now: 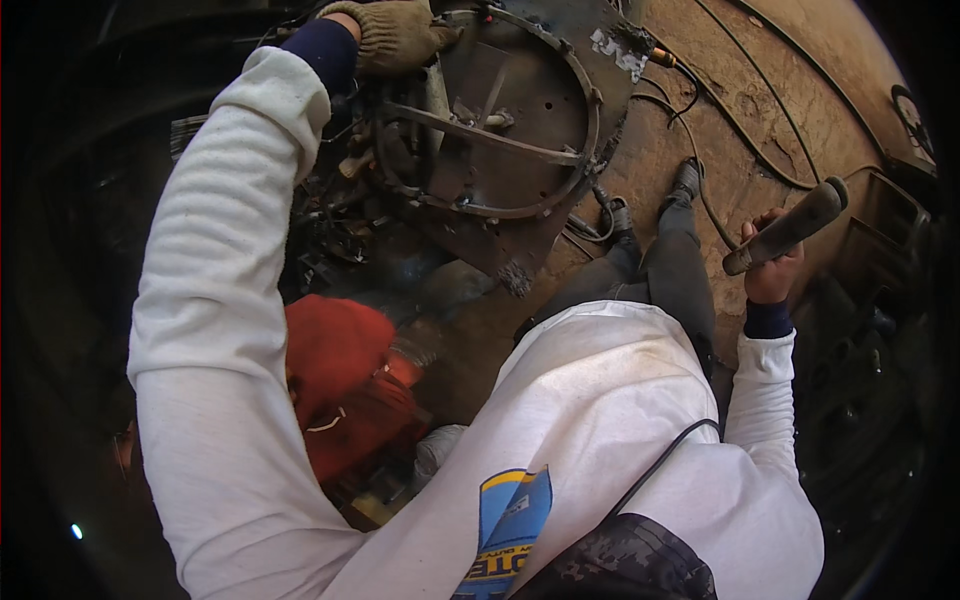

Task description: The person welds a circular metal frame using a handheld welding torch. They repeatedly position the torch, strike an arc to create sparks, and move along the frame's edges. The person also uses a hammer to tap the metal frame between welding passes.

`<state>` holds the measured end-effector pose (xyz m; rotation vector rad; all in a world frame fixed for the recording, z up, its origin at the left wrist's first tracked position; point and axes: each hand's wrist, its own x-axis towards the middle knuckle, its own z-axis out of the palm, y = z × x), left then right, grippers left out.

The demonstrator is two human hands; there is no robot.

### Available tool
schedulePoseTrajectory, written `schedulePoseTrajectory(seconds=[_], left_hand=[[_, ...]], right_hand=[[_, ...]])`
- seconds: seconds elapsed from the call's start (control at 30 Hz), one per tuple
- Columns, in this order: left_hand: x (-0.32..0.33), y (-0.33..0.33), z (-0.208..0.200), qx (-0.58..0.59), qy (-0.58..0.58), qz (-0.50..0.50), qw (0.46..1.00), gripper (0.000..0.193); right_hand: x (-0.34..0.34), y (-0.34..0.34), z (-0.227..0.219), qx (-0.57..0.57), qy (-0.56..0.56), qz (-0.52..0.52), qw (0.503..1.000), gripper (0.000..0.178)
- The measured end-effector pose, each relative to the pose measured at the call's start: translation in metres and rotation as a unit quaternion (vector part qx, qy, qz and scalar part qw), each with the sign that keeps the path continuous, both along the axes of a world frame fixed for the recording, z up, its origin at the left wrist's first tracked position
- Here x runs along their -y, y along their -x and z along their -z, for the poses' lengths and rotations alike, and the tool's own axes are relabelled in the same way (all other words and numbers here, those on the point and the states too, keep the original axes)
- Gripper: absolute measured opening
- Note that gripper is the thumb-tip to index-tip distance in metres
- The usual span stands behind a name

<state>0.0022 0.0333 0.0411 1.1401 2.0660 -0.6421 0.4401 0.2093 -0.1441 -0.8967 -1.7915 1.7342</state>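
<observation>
The left hand [395, 35], in a tan work glove, lies flat with fingers spread on the upper edge of a dark, round metal frame [500, 120], pressing it rather than gripping it. The frame is a steel ring with a flat bar across its middle, and it rests on a rusty steel plate [520, 240] lying on the dirt floor [760, 100]. The bare right hand [772, 270] is closed around the handle of a worn tool [790, 228], held up and well apart from the ring, off to the right; whether it is a hammer or a grinder grip is hard to tell. Thin cables [740, 130] trail over the ground beyond the plate's far corner. Scrap parts [330, 230] are heaped by the plate's left edge, and a red object [340, 385] sits below that. Judging by the rough, scorched spots along the ring, some joining seems done already, yet with the tool raised and the frame steadied, the work looks unfinished.
</observation>
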Motion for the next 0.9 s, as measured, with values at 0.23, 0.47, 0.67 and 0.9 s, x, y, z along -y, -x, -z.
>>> schedulePoseTrajectory(seconds=[0.23, 0.47, 0.67, 0.9], left_hand=[[0.006, -0.007, 0.005, -0.052, -0.019, -0.054, 0.997, 0.060], [0.008, -0.014, 0.011, -0.089, -0.038, -0.079, 0.992, 0.058], [0.013, -0.011, 0.017, -0.077, -0.048, -0.078, 0.993, 0.043], [0.002, -0.025, 0.003, -0.082, -0.021, -0.138, 0.987, 0.043]], right_hand=[[0.012, -0.002, -0.005, 0.009, -0.057, -0.057, 0.997, 0.022], [0.027, 0.043, -0.051, 0.004, -0.024, -0.129, 0.991, 0.026], [0.027, 0.056, -0.041, 0.004, -0.030, -0.145, 0.989, 0.023], [0.022, 0.071, -0.048, 0.023, -0.037, -0.150, 0.988, 0.023]])
